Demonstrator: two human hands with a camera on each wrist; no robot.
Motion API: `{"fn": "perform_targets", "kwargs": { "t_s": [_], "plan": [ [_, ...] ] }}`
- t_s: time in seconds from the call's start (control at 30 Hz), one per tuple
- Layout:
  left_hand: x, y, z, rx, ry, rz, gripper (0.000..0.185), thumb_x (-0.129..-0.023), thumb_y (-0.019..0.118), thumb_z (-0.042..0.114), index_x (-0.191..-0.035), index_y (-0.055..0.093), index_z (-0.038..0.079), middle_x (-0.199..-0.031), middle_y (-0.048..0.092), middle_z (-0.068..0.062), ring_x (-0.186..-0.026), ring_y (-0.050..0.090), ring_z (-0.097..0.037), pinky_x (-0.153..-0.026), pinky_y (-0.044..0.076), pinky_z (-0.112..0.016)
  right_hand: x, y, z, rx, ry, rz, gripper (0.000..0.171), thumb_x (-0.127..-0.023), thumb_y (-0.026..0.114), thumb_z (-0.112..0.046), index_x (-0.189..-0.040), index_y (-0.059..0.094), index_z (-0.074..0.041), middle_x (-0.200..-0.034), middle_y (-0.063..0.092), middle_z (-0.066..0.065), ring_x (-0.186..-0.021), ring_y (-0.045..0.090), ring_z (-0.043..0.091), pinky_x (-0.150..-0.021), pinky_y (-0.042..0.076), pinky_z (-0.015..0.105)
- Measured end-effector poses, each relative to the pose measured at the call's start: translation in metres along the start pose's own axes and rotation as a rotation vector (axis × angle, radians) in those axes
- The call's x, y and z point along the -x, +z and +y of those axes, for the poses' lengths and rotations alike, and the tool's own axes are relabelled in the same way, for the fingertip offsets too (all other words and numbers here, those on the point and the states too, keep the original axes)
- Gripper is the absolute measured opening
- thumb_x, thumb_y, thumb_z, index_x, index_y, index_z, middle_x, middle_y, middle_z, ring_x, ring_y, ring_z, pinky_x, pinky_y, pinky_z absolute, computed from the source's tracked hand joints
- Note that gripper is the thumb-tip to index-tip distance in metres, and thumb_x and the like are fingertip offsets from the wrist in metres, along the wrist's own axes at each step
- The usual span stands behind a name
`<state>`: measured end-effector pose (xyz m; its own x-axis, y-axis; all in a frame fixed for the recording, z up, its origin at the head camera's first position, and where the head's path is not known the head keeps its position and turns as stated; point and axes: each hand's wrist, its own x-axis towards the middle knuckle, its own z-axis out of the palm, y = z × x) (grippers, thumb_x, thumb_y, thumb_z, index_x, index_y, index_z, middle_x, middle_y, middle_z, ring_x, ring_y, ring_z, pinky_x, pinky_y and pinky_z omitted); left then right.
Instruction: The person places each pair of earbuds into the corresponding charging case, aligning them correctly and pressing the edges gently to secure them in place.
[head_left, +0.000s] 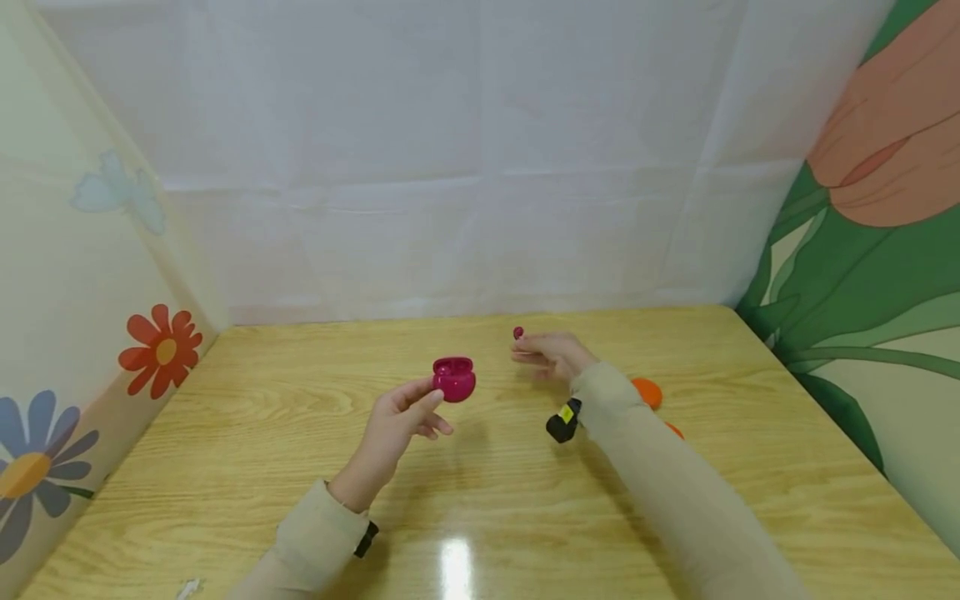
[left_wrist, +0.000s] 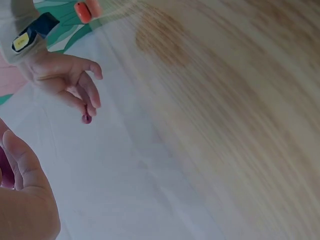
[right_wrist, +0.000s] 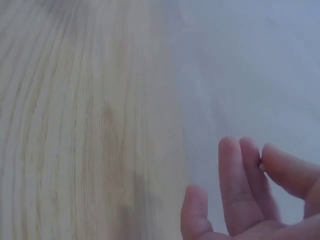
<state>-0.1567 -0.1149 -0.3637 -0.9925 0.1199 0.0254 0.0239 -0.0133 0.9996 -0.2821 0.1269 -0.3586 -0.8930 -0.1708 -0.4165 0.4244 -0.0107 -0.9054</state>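
Note:
In the head view my left hand (head_left: 397, 421) grips a glossy magenta earbud case (head_left: 454, 384) between thumb and fingers, its lid up. Only a dark pink sliver of that case (left_wrist: 6, 172) shows at the edge of the left wrist view, past my thumb. To the right and a little farther back, my right hand (head_left: 553, 353) pinches a small magenta earbud (head_left: 518, 332) between thumb and fingertip. The left wrist view shows the earbud (left_wrist: 87, 119) below those fingertips. In the right wrist view the fingers (right_wrist: 232, 185) mostly hide it.
Beside the right forearm, two orange objects (head_left: 647, 392) lie on the wooden table (head_left: 300, 367), one partly covered by the sleeve. A white sheet (head_left: 450, 167) hangs behind the table. Flower-painted panels (head_left: 885, 275) stand at both sides. A small whitish scrap (head_left: 188, 589) lies at the front left.

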Motion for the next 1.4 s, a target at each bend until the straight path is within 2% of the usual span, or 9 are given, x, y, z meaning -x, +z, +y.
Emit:
{"fn": "perform_targets", "kwargs": {
  "t_s": [0.13, 0.23, 0.33, 0.5, 0.6, 0.7, 0.83, 1.1, 1.4],
  "plan": [
    [0.0, 0.0, 0.0, 0.0, 0.001, -0.002, 0.034, -0.098, 0.058, 0.012, -0.127, 0.057, -0.007, -0.101, 0.068, -0.01, -0.064, 0.066, -0.013, -0.062, 0.052, -0.023, 0.006, 0.004, -0.002, -0.011, -0.017, -0.064, 0.054, -0.099, 0.056, -0.01, -0.148, 0.035, -0.002, -0.127, 0.062, 0.01, -0.083, 0.067, 0.006, -0.109, 0.032, 0.048],
    [0.0, 0.0, 0.0, 0.0, 0.002, -0.002, 0.033, -0.099, 0.056, 0.01, -0.127, 0.057, -0.007, -0.102, 0.068, -0.012, -0.064, 0.066, -0.013, -0.062, 0.052, -0.023, 0.011, 0.007, -0.003, -0.016, -0.051, -0.141, 0.059, -0.101, 0.053, -0.01, -0.153, 0.027, -0.008, -0.107, 0.07, 0.002, -0.079, 0.064, 0.006, -0.103, 0.037, 0.043],
    [0.0, -0.001, 0.0, -0.004, 0.001, 0.0, 0.033, -0.099, 0.055, 0.009, -0.127, 0.056, -0.008, -0.104, 0.067, -0.016, -0.064, 0.066, -0.012, -0.063, 0.052, -0.023, 0.018, 0.009, -0.004, -0.039, -0.09, -0.227, 0.06, -0.102, 0.048, -0.008, -0.155, 0.021, -0.01, -0.087, 0.066, -0.007, -0.077, 0.063, 0.007, -0.088, 0.043, 0.034],
    [0.0, -0.002, 0.001, -0.013, 0.001, -0.006, 0.032, -0.099, 0.055, 0.009, -0.127, 0.056, -0.008, -0.106, 0.065, -0.019, -0.065, 0.066, -0.013, -0.063, 0.052, -0.024, 0.029, 0.013, -0.006, -0.102, -0.126, -0.303, 0.056, -0.103, 0.042, -0.004, -0.154, 0.02, -0.005, -0.077, 0.065, -0.007, -0.074, 0.064, 0.008, -0.074, 0.045, 0.028],
    [0.0, -0.002, 0.001, -0.015, 0.007, -0.013, 0.033, -0.099, 0.055, 0.01, -0.127, 0.056, -0.009, -0.104, 0.066, -0.014, -0.065, 0.067, -0.013, -0.063, 0.052, -0.024, 0.034, 0.016, -0.007, -0.138, -0.128, -0.303, 0.048, -0.103, 0.043, -0.004, -0.15, 0.032, -0.006, -0.076, 0.066, -0.005, -0.073, 0.066, 0.01, -0.074, 0.045, 0.029],
    [0.0, -0.002, 0.001, -0.012, 0.01, -0.016, 0.034, -0.099, 0.056, 0.012, -0.127, 0.056, -0.009, -0.103, 0.067, -0.011, -0.065, 0.067, -0.013, -0.063, 0.052, -0.024, 0.037, 0.017, -0.008, -0.155, -0.133, -0.303, 0.027, -0.104, 0.043, -0.007, -0.13, 0.05, -0.01, -0.076, 0.067, -0.004, -0.072, 0.066, 0.01, -0.074, 0.045, 0.031],
    [0.0, -0.001, 0.001, -0.004, 0.005, -0.01, 0.034, -0.099, 0.057, 0.012, -0.127, 0.057, -0.007, -0.102, 0.067, -0.01, -0.065, 0.067, -0.013, -0.063, 0.052, -0.024, 0.04, 0.018, -0.007, -0.141, -0.15, -0.298, 0.013, -0.104, 0.043, -0.01, -0.108, 0.054, -0.015, -0.079, 0.067, -0.003, -0.073, 0.066, 0.01, -0.074, 0.046, 0.03],
    [-0.001, 0.002, -0.001, 0.022, -0.001, -0.01, 0.034, -0.099, 0.057, 0.011, -0.127, 0.057, -0.007, -0.102, 0.068, -0.009, -0.065, 0.066, -0.013, -0.063, 0.052, -0.023, 0.053, 0.018, -0.004, 0.038, -0.191, -0.23, 0.03, -0.104, 0.047, -0.012, -0.133, 0.045, -0.004, -0.091, 0.069, -0.003, -0.08, 0.066, 0.011, -0.087, 0.046, 0.038],
    [-0.002, 0.01, -0.002, 0.029, 0.014, -0.011, 0.032, -0.099, 0.056, 0.008, -0.126, 0.058, -0.009, -0.103, 0.068, -0.01, -0.063, 0.066, -0.012, -0.061, 0.052, -0.023, 0.071, 0.026, -0.004, 0.057, -0.23, -0.189, 0.025, -0.099, 0.056, -0.01, -0.122, 0.054, 0.001, -0.092, 0.062, 0.003, -0.076, 0.06, 0.012, -0.074, 0.05, 0.03]
  ]
}}
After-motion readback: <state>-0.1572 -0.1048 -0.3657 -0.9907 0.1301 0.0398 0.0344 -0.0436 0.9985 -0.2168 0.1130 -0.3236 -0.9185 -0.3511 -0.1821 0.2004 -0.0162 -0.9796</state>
